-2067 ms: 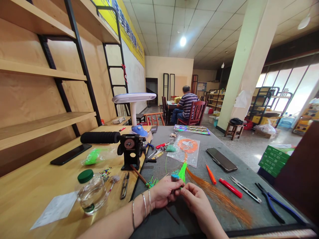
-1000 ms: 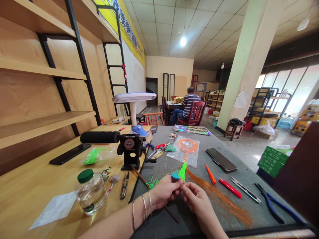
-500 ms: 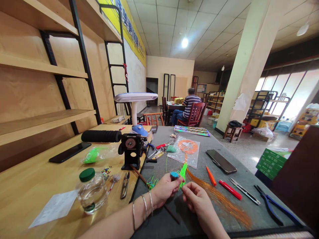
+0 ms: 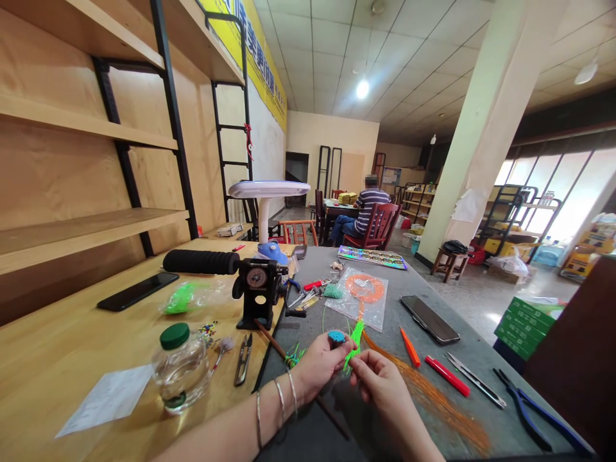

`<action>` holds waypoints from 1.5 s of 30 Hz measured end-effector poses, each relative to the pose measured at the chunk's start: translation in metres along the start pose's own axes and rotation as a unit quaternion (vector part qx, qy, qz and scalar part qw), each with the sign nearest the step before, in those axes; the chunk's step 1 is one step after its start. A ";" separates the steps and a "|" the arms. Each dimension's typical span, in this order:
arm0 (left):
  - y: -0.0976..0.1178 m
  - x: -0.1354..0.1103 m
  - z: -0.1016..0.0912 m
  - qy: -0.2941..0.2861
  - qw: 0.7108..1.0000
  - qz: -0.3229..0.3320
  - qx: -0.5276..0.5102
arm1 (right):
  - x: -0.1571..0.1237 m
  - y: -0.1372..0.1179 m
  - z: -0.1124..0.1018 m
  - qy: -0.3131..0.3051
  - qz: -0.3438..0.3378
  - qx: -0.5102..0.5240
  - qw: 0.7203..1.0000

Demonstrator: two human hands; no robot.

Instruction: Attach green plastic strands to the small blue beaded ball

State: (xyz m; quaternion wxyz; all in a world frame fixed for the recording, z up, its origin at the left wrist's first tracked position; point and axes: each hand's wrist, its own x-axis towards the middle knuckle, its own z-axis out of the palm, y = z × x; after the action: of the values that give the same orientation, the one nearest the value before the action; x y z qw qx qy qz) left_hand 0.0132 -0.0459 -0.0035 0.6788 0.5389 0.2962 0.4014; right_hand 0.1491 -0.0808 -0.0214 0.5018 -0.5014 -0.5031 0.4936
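My left hand [image 4: 320, 362], with bangles on its wrist, is closed around a small blue knotted piece [image 4: 336, 336] that shows above the fingers. A bundle of bright green cords [image 4: 357, 335] hangs beside its fingertips. Thumb and forefinger of my right hand [image 4: 375, 377] are pinched at the lower ends of those cords, close to the left fingertips. Behind the hands lies a clear bag with an orange coil [image 4: 366, 287]. A brown stick [image 4: 270, 338] passes beneath my left hand, with green threads [image 4: 294, 354] near it.
On the left stand a black winding device [image 4: 257, 292], a green-capped jar [image 4: 178, 372] and small scissors [image 4: 243, 359]. Orange fibres [image 4: 440, 404], a phone [image 4: 430, 319], a red pen [image 4: 447, 376], tweezers [image 4: 476, 378] and pliers [image 4: 529, 407] lie right. A person [image 4: 368, 208] sits far behind.
The camera view has shifted slightly, moving the table items a little rightward. My hands stay close together, and the green cords are angled more toward the right fingertips.
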 end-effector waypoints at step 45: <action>-0.002 0.008 -0.010 0.049 0.989 0.124 0.065 | 0.007 -0.012 0.000 -0.009 -0.022 -0.057 0.998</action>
State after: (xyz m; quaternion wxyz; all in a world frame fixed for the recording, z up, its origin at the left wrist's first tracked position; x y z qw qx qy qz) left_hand 0.0094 -0.0342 -0.0075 0.5720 0.5940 0.2859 0.4881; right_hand 0.1488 -0.0738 -0.0097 0.4780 -0.5137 -0.5461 0.4576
